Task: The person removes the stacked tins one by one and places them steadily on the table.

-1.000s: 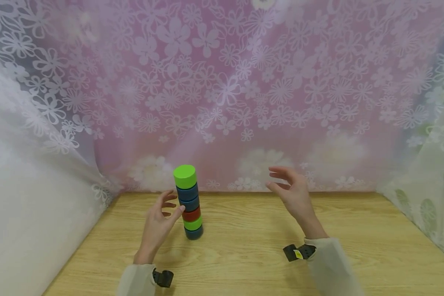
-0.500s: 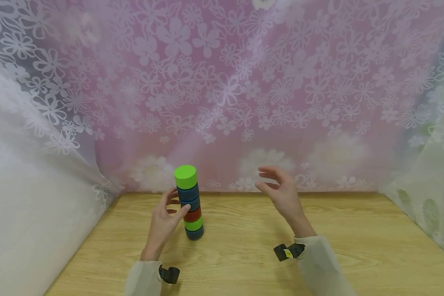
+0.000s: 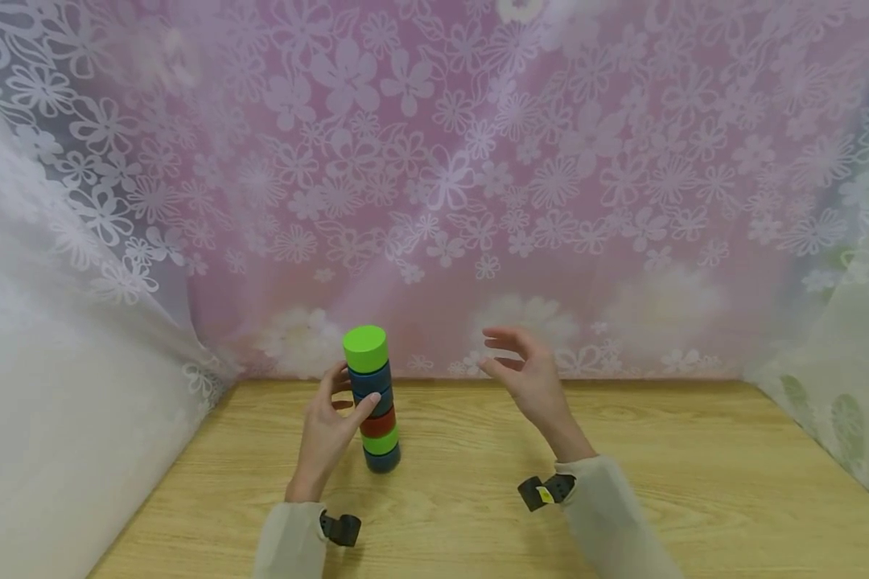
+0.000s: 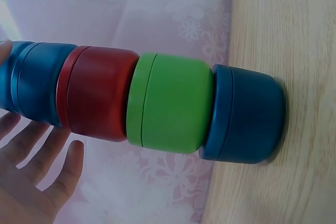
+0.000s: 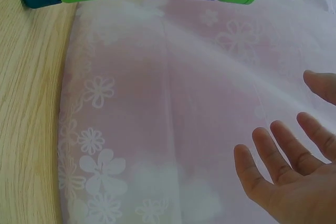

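A tall stack of small round lidded tins (image 3: 366,354) stands upright on the table, left of centre. From the top its colours run green, blue, blue, red (image 4: 100,94), green (image 4: 176,103) and blue (image 4: 247,116). My left hand (image 3: 326,434) holds the stack from the left around the blue tins, its thumb across the front and fingers partly hidden behind. In the left wrist view, the lower fingers are spread beside the red tin. My right hand (image 3: 529,386) hovers in the air right of the stack, fingers loosely bent, holding nothing.
The wooden table (image 3: 463,515) ends at a pink floral curtain (image 3: 449,185) behind. White sheer cloth (image 3: 65,386) hangs along the left side, and patterned pale cloth (image 3: 862,346) along the right. A black wrist camera (image 3: 342,530) sits on the left wrist.
My left hand has moved right and its thumb now lies farther across the blue tins. My right hand has moved left toward the stack. The stack itself stays in place.
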`<state>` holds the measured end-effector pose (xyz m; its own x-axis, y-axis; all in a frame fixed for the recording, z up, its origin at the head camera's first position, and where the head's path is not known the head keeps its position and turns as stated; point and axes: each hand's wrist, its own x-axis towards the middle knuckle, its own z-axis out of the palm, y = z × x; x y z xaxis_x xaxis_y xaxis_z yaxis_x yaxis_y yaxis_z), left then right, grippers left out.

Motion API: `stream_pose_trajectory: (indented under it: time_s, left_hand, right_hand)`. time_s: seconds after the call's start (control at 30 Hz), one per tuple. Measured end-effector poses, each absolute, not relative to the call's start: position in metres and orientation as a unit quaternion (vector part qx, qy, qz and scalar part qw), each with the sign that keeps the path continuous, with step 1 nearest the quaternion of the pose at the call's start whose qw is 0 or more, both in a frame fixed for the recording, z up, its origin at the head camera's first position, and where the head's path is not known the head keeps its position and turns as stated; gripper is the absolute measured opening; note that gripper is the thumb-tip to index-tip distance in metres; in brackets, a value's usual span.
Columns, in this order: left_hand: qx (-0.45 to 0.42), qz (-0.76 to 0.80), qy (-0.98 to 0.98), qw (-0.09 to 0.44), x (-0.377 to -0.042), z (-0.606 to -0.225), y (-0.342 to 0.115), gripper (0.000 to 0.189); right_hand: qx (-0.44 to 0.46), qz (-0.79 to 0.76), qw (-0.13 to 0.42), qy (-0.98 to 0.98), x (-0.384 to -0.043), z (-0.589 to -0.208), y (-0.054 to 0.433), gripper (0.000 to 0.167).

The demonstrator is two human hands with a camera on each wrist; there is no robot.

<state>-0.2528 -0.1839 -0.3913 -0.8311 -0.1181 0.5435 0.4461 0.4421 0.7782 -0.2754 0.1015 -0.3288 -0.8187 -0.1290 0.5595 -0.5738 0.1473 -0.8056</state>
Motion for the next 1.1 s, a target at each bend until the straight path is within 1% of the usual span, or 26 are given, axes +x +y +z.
stream_pose_trajectory:
  time_s: [0.3,0.53,0.7,0.9,1.1]
  left_hand:
    - [-0.108,-0.527,-0.798,0.272,-0.251,-0.394,-0.181,0.066]
    - [-0.105,-0.499,-0.806,0.299,-0.251,-0.394,-0.182,0.069]
    - [-0.105,-0.496,-0.803,0.313,-0.252,-0.393,-0.180,0.068]
    - [-0.108,-0.490,-0.803,0.321,-0.253,-0.392,-0.178,0.065]
    - [-0.110,-0.488,-0.805,0.321,-0.253,-0.391,-0.177,0.064]
  right_hand:
    - [0.239,0.619,0.163,-0.730,-0.270,-0.334,0.084,0.041]
    - [0.252,0.630,0.145,-0.720,-0.272,-0.332,0.061,0.042]
    - [0.264,0.627,0.136,-0.720,-0.272,-0.331,0.045,0.042]
    - [0.286,0.616,0.143,-0.720,-0.275,-0.331,0.028,0.041]
    - [0.280,0.616,0.143,-0.723,-0.277,-0.329,0.014,0.044]
